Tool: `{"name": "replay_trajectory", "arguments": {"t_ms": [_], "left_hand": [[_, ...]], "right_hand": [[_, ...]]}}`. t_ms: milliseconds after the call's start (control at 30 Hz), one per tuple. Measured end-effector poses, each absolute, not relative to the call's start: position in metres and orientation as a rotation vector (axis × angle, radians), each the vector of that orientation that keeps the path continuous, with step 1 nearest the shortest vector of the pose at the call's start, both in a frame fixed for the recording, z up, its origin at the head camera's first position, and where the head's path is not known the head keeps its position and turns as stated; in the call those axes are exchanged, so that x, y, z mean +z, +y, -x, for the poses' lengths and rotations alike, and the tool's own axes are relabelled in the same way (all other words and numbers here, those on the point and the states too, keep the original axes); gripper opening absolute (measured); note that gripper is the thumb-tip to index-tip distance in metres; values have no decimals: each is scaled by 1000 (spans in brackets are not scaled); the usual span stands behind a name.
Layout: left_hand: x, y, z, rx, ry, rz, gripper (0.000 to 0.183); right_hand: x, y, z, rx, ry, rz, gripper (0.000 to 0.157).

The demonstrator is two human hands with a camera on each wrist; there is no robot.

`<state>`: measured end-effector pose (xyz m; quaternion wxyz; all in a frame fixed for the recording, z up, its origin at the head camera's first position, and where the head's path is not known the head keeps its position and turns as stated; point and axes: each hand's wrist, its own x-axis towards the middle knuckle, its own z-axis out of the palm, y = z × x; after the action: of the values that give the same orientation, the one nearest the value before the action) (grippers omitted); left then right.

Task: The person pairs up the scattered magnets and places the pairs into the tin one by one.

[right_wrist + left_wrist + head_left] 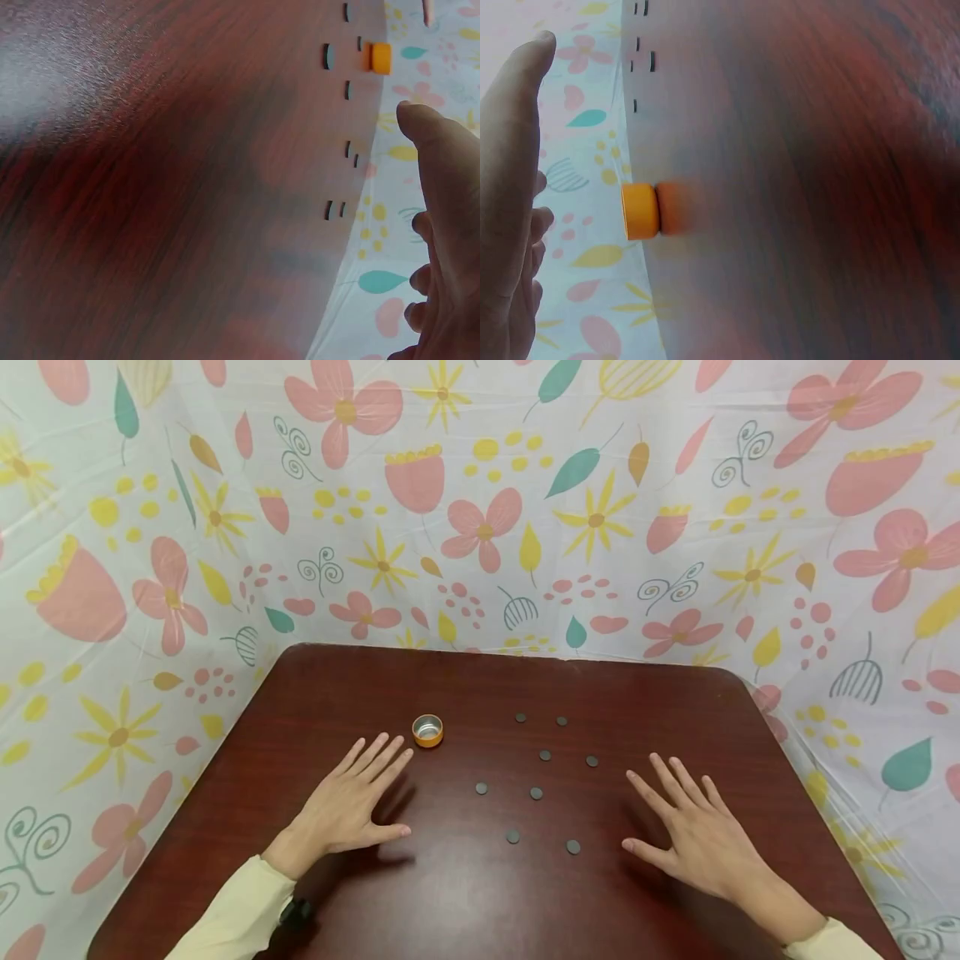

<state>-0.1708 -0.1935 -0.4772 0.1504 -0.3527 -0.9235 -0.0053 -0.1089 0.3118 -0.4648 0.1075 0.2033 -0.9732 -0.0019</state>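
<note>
My left hand (pixel 341 806) hovers over the left part of the table with its fingers straight and spread, holding nothing. Just beyond its fingertips stands a small round orange tin (pixel 427 732), open at the top, its silvery inside bare. The tin's orange side (pixel 640 211) shows in the left wrist view. Several small dark grey discs (pixel 536 793) lie flat and apart from one another between the hands. To the right of them my right hand (pixel 701 839) is held above the table, fingers spread, with nothing in it. Neither hand touches the tin or the discs.
The dark reddish-brown wooden table (pixel 450 902) has rounded far corners and a glossy surface. A white curtain (pixel 480 585) printed with flowers and leaves hangs behind it and along both sides. A dark band (pixel 296 912) is at the left wrist.
</note>
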Motion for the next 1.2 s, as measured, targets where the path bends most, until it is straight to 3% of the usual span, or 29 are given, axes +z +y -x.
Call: {"name": "replay_trajectory", "arguments": {"t_ms": [500, 1200], "left_hand": [[-472, -155, 169, -196, -2600, 1308, 100], [-506, -93, 175, -755, -2696, 1411, 67]], "right_hand": [[-461, 300, 104, 244, -2746, -702, 71], [-490, 275, 116, 668, -2785, -739, 47]]}}
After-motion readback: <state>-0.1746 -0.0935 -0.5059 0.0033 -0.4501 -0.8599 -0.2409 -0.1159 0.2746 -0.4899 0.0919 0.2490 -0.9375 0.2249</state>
